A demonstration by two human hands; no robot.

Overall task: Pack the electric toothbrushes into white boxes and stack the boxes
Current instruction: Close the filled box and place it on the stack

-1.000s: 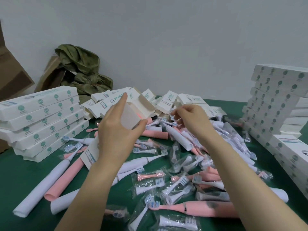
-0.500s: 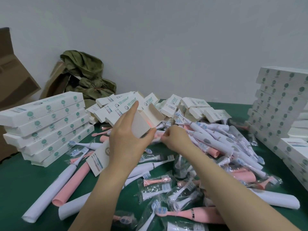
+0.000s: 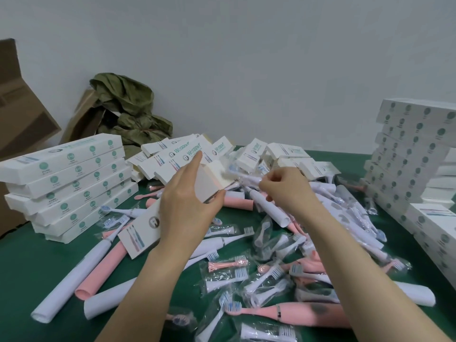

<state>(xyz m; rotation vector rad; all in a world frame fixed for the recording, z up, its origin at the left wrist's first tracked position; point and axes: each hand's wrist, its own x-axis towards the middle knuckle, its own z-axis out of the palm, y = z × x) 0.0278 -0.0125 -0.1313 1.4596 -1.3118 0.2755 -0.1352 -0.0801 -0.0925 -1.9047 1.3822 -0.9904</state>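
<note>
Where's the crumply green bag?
In the head view, the green bag sits back left against the wall, behind the left stack of white boxes, beside brown cardboard.

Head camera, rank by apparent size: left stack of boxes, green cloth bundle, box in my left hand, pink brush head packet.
1. Left stack of boxes
2. Green cloth bundle and held box: alike, the box nearer and partly hidden, unranked
3. Pink brush head packet

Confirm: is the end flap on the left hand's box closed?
No, the left hand grips the white box with its end flap standing open, while the right hand pinches a clear packet beside it.
</note>
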